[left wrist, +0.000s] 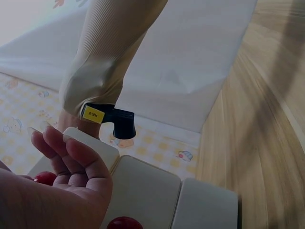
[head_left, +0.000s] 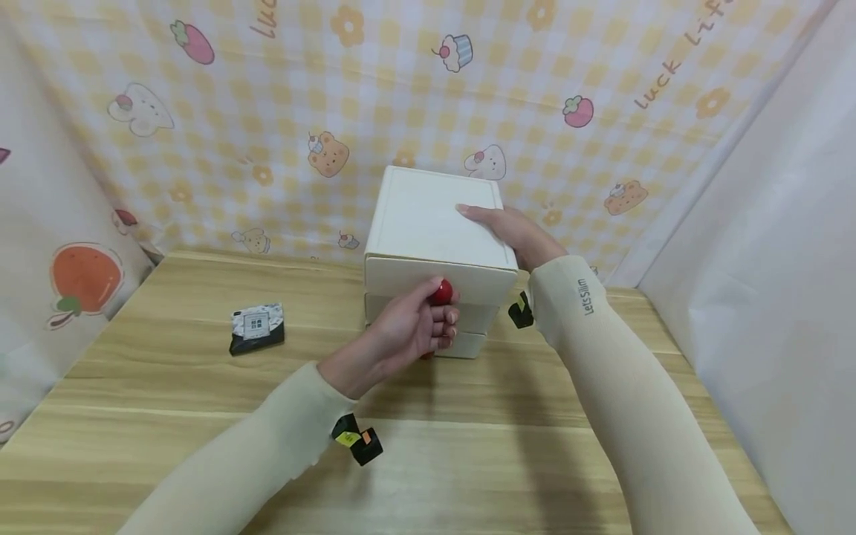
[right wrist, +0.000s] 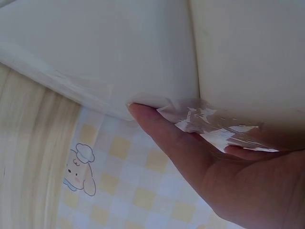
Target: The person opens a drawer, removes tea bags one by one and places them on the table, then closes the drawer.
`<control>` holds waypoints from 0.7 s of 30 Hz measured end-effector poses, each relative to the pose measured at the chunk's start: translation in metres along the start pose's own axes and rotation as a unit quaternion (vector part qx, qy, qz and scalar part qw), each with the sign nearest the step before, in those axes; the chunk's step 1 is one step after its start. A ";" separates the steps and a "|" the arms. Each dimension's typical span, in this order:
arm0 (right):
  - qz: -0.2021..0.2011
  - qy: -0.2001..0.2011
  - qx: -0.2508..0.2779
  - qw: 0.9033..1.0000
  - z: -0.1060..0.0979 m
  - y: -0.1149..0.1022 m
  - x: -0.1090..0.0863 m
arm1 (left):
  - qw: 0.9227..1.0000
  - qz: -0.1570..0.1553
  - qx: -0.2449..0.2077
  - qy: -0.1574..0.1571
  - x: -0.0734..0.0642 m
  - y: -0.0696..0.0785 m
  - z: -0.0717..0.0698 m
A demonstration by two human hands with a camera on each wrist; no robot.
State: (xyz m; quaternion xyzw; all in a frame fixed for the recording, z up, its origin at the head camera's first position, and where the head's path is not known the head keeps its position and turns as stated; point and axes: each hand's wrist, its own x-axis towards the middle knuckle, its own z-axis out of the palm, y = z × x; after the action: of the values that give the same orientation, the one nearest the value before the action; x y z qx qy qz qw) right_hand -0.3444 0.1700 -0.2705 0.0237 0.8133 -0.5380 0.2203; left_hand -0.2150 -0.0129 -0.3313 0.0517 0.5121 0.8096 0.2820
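Observation:
A white box of stacked drawers (head_left: 438, 215) stands on the wooden table with red round knobs on its front. At the top drawer, my left hand (head_left: 411, 327) pinches the red knob (head_left: 441, 292) with the thumb over it and the other fingers curled. The left wrist view shows a lower red knob (left wrist: 125, 223) below that hand. My right hand (head_left: 524, 230) rests at the box's right edge, thumb on the top and the other fingers along the side, partly hidden. Crinkled clear film (right wrist: 205, 121) shows beside those fingers in the right wrist view.
A small black-and-white packet (head_left: 257, 328) lies on the table (head_left: 428, 475), left of the box. Close behind the box hangs a yellow checked curtain (head_left: 267, 134). White sheets (head_left: 762, 245) close off both sides.

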 end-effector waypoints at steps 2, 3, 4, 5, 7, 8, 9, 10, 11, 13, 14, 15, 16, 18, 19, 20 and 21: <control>-0.002 -0.002 -0.006 1.000 0.000 0.000 0.000 | 1.000 -0.001 -0.001 0.005 0.001 0.000 0.000; -0.002 -0.002 -0.009 1.000 0.000 0.000 0.000 | 1.000 -0.001 -0.001 0.008 0.002 0.000 0.000; -0.001 -0.002 -0.011 1.000 0.000 0.000 -0.001 | 1.000 -0.002 0.000 0.010 0.002 0.000 -0.001; 0.000 -0.003 -0.012 1.000 0.000 0.000 -0.001 | 1.000 -0.002 -0.001 0.012 0.003 0.001 -0.001; 0.002 -0.003 -0.016 1.000 0.000 0.000 -0.001 | 1.000 -0.002 -0.001 0.014 0.004 0.001 -0.002; 0.003 -0.002 -0.018 1.000 0.000 0.000 -0.001 | 1.000 -0.002 0.000 0.014 0.004 0.001 -0.002; 0.003 -0.001 -0.020 1.000 0.000 0.000 -0.001 | 1.000 0.000 0.001 0.014 0.005 0.001 -0.002; 0.003 0.000 -0.020 1.000 -0.001 0.000 -0.001 | 1.000 0.001 0.001 0.014 0.005 0.001 -0.002; 0.002 0.001 -0.019 1.000 -0.001 0.000 -0.001 | 1.000 0.002 0.002 0.013 0.006 0.001 -0.003; 0.001 0.003 -0.016 1.000 -0.001 0.000 -0.001 | 1.000 0.005 0.005 0.012 0.006 0.002 -0.003; 0.000 0.004 -0.016 1.000 -0.001 0.000 -0.001 | 1.000 0.007 0.008 0.012 0.007 0.001 -0.004; 0.000 0.004 -0.015 1.000 -0.001 0.000 -0.001 | 1.000 0.007 0.011 0.014 0.007 0.001 -0.004; 0.000 0.004 -0.013 1.000 -0.001 0.000 -0.001 | 1.000 0.007 0.013 0.016 0.007 0.001 -0.005; 0.001 0.003 -0.011 1.000 0.000 0.000 0.000 | 1.000 0.005 0.016 0.019 0.006 0.000 -0.007; 0.003 0.004 -0.010 1.000 0.000 0.000 0.000 | 1.000 0.003 0.015 0.019 0.006 -0.001 -0.008; 0.003 0.003 -0.010 1.000 0.001 0.000 0.000 | 1.000 0.000 0.011 0.018 0.005 -0.002 -0.010; 0.004 0.002 -0.008 1.000 0.001 0.000 0.000 | 1.000 -0.002 0.007 0.015 0.004 -0.003 -0.012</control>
State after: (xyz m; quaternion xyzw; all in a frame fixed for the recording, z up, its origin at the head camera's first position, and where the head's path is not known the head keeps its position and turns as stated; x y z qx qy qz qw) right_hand -0.3438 0.1691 -0.2711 0.0264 0.8177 -0.5310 0.2207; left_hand -0.2218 -0.0193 -0.3403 0.0407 0.5217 0.8064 0.2755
